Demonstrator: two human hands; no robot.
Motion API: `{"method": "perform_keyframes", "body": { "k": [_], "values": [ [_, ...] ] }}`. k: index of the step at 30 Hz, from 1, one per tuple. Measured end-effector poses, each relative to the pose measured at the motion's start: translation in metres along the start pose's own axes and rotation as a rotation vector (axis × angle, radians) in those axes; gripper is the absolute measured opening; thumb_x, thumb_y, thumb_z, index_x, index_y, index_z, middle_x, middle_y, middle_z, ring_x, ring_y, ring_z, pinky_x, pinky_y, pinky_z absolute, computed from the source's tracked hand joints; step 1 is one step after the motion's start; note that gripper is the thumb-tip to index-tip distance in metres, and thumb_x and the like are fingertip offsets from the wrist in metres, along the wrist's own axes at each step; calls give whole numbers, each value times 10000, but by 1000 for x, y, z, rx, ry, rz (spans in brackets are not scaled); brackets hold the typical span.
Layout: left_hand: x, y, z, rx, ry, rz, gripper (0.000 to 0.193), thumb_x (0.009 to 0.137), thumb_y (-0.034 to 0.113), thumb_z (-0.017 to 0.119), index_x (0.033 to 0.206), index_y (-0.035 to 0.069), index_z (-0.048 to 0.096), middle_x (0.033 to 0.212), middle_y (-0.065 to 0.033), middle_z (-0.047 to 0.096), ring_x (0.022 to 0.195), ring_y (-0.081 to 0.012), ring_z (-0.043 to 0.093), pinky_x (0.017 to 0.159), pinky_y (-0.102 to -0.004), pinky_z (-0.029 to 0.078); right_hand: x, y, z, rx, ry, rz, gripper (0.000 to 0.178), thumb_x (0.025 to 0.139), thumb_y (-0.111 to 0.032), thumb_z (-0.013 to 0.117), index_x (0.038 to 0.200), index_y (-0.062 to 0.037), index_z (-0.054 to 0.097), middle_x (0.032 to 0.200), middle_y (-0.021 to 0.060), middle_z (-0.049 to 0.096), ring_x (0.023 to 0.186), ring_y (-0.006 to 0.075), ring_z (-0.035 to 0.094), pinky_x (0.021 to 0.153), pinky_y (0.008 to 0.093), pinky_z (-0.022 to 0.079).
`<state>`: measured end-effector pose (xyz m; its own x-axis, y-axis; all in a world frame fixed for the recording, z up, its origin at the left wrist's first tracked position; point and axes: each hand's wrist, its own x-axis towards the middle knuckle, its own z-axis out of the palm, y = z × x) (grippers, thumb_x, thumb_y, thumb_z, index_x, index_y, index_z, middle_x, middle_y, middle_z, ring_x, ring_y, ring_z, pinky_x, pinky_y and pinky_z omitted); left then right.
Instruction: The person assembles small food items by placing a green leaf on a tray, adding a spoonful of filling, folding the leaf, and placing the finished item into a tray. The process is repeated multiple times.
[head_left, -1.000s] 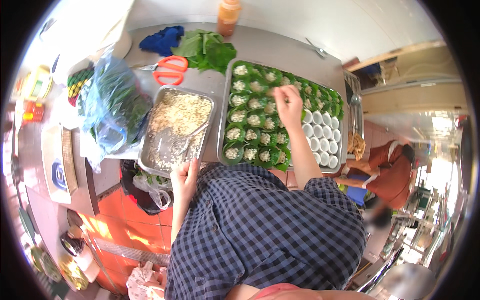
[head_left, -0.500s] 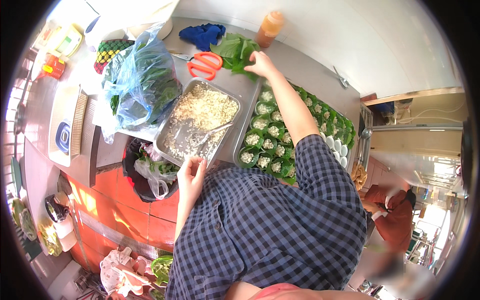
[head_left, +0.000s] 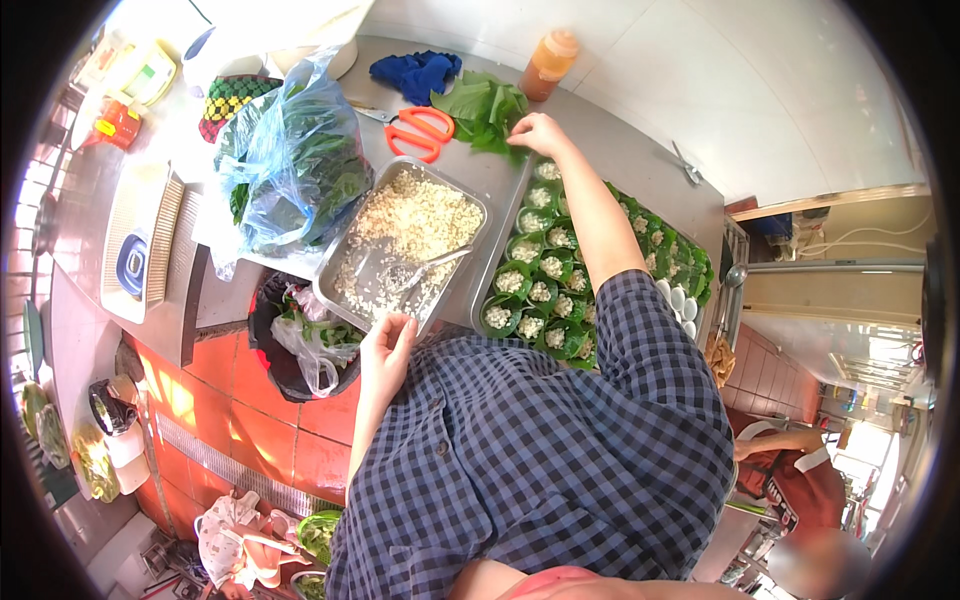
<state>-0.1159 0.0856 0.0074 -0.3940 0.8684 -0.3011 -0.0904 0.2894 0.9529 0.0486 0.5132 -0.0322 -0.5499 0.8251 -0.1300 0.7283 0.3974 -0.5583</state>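
Note:
My right hand (head_left: 538,134) reaches to the far side of the counter, its fingers pinched on the edge of a green leaf at the pile of leaves (head_left: 482,105). My left hand (head_left: 388,346) is closed, thumb against fingers, at the near edge of a metal tray (head_left: 330,283); whether something small is in it is hidden. Chopped pale pieces (head_left: 415,215) fill much of that tray, with a metal spoon (head_left: 438,262) lying in them. Under my right forearm, a larger tray (head_left: 478,290) carries rows of leaf cups (head_left: 538,291) filled with pale pieces.
Orange-handled scissors (head_left: 425,133), a blue cloth (head_left: 415,74) and a sauce bottle (head_left: 549,65) lie or stand at the back. A blue plastic bag of leaves (head_left: 295,165) sits left, above a dark bin (head_left: 270,340). Small white cups (head_left: 680,301) stand right. Another person (head_left: 800,480) is behind.
My right hand has turned lower at the leaf pile, its fingers drawn together at the near edge. My left hand has barely moved. The person behind has shifted posture.

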Motion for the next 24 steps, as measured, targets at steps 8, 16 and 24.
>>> {"method": "perform_keyframes", "body": {
  "k": [8, 16, 24],
  "values": [
    [3, -6, 0, -22, -24, -14, 172, 880, 167, 584, 892, -4, 573, 728, 14, 570, 670, -36, 501, 624, -195, 417, -7, -3, -13, 192, 221, 61, 221, 723, -174, 635, 864, -5, 620, 797, 125, 649, 752, 202, 610, 694, 324, 468],
    [18, 19, 6, -480, -55, 236, 510, 855, 74, 578, 1311, 27, 353, 1249, -150, 484, 1183, -208, 452, 990, -344, 374, -161, -186, 32, 210, -54, -652, 157, 679, -104, 590, 790, -5, 542, 799, 119, 516, 767, 257, 516, 700, 342, 425],
    [25, 12, 1, -472, 210, 214, 507, 827, -5, 598, 1288, -16, 389, 1177, -139, 543, 1064, -160, 534, 913, -276, 435, -212, -197, 63, 136, -114, -810, 300, 738, -194, 632, 1016, -85, 599, 1101, 130, 528, 1061, 288, 460, 923, 408, 339]
  ]
}}
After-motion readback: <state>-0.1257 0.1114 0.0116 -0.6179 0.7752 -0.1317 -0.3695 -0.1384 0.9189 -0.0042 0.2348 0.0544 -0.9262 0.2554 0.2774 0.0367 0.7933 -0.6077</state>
